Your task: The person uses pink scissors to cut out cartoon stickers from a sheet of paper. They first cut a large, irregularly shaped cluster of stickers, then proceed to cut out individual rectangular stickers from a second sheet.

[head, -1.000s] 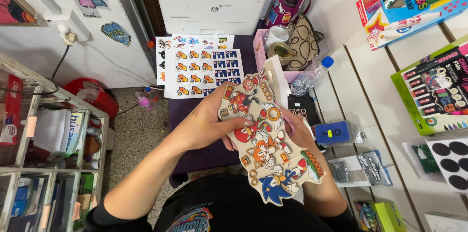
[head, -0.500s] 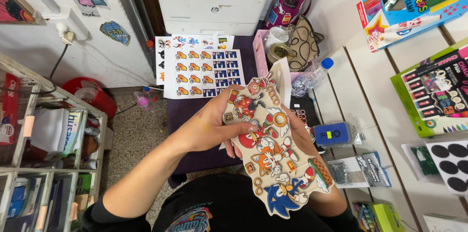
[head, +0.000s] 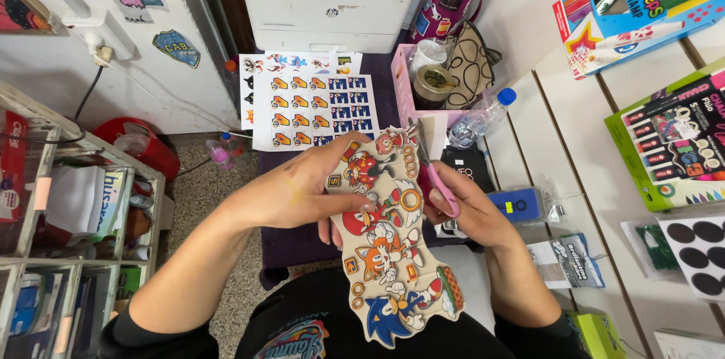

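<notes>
Left grip (head: 302, 193) holds the sticker sheet (head: 389, 246); right grip (head: 468, 212) works pink scissors (head: 434, 178) along its edge.

Both hands raised in front of the torso, forearms converging.

Left hand (head: 302, 194): palm down, fingers extended and pinching, thumb underneath. Right hand (head: 472, 212): fingers curled closed in a grip, wrist bent inward, forearm angled toward the body.

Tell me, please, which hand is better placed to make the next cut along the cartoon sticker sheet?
The right hand: it already holds the pink scissors at the sticker sheet edge, while the left hand grips the sheet.
</notes>
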